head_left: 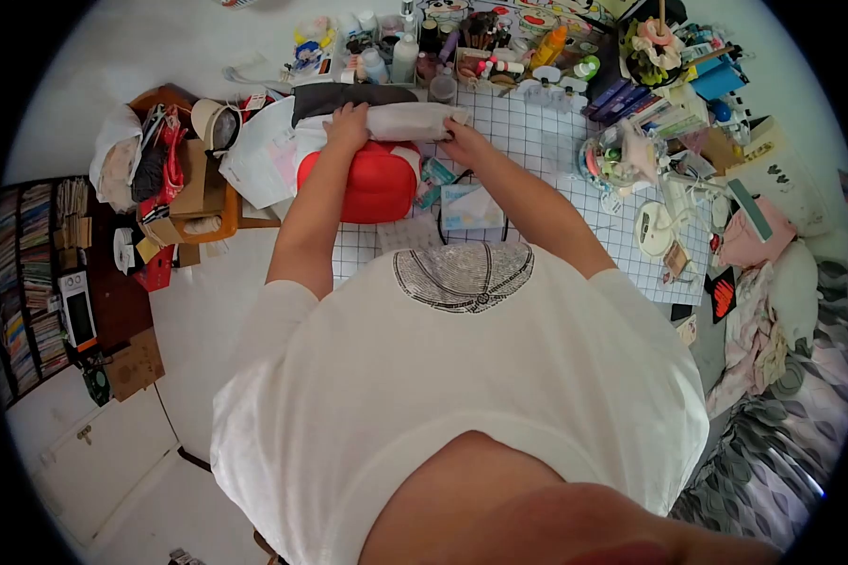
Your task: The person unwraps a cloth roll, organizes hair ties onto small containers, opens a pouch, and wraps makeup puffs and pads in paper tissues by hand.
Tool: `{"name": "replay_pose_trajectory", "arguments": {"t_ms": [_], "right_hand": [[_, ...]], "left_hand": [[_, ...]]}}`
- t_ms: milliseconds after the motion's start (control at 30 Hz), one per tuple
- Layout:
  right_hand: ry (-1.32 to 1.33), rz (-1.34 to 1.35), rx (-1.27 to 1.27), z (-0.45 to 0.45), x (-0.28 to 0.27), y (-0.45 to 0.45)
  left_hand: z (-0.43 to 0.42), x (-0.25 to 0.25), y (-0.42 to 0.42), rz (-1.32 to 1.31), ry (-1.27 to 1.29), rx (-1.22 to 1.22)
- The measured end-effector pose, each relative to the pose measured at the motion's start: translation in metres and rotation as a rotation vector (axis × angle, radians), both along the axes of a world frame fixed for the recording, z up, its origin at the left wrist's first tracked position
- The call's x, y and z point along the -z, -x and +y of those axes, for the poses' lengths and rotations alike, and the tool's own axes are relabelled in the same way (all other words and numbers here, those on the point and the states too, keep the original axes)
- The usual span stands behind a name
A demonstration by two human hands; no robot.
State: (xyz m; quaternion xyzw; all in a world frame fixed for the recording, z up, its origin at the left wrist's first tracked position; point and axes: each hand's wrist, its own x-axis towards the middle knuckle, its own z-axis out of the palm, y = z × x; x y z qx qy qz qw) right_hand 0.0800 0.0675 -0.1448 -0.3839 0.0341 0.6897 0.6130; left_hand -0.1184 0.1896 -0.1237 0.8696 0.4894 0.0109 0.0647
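A white folded bundle (410,121), cloth-like, lies across the far part of the table. My left hand (350,125) grips its left part, fingers curled over the top. At the bundle's right end, my right hand (462,143) is closed on the edge, thumb and fingers pinching it. Just behind the bundle rests a dark grey folded item (334,101), close to my left fingers. A red bag (379,186) with white parts sits right in front of the bundle, beside my left forearm. What lies beneath the bundle is hidden.
The table has a white grid-patterned top (537,141). Bottles (404,58) and cosmetics crowd its back edge. A light blue packet (471,207) lies near my body. Books (664,113) and a white lamp (655,229) stand right; a chair piled with bags (193,179) is left.
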Motion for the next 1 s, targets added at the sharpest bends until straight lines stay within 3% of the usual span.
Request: {"name": "replay_pose_trajectory", "arguments": {"t_ms": [67, 133, 267, 367, 400, 500, 633, 733, 833, 967, 1000], "right_hand": [[0.059, -0.056, -0.044, -0.002, -0.022, 0.0], [0.074, -0.066, -0.11, -0.007, -0.02, -0.003], [0.127, -0.204, -0.282, -0.016, -0.004, -0.018], [0.194, -0.256, -0.253, -0.038, 0.009, -0.035], [0.182, -0.314, -0.219, -0.046, 0.007, -0.041], [0.16, -0.497, -0.138, -0.077, 0.006, -0.054], [0.205, -0.78, -0.134, -0.114, 0.025, -0.075], [0.165, -1.156, -0.206, -0.146, 0.045, -0.076], [0.22, -1.311, -0.21, -0.172, 0.038, -0.066], [0.245, -1.129, -0.029, -0.196, 0.059, -0.07], [0.232, -1.156, -0.033, -0.199, 0.059, -0.075]], "left_hand": [[-0.011, -0.002, -0.003, -0.026, -0.014, 0.114], [-0.036, -0.035, -0.019, -0.107, 0.022, 0.278], [-0.043, -0.035, -0.041, 0.085, 0.091, 0.257], [-0.05, -0.03, -0.048, 0.064, 0.095, 0.259], [-0.062, -0.049, -0.052, 0.019, 0.149, 0.264], [-0.071, -0.032, -0.06, -0.205, 0.155, 0.411], [-0.108, -0.048, -0.077, -0.648, 0.094, 0.535], [-0.148, -0.057, -0.082, -0.64, 0.238, 0.482], [-0.178, -0.027, -0.085, -0.552, 0.334, 0.592], [-0.202, 0.013, -0.086, -0.304, 0.387, 0.537], [-0.206, 0.021, -0.085, -0.259, 0.279, 0.543]]}}
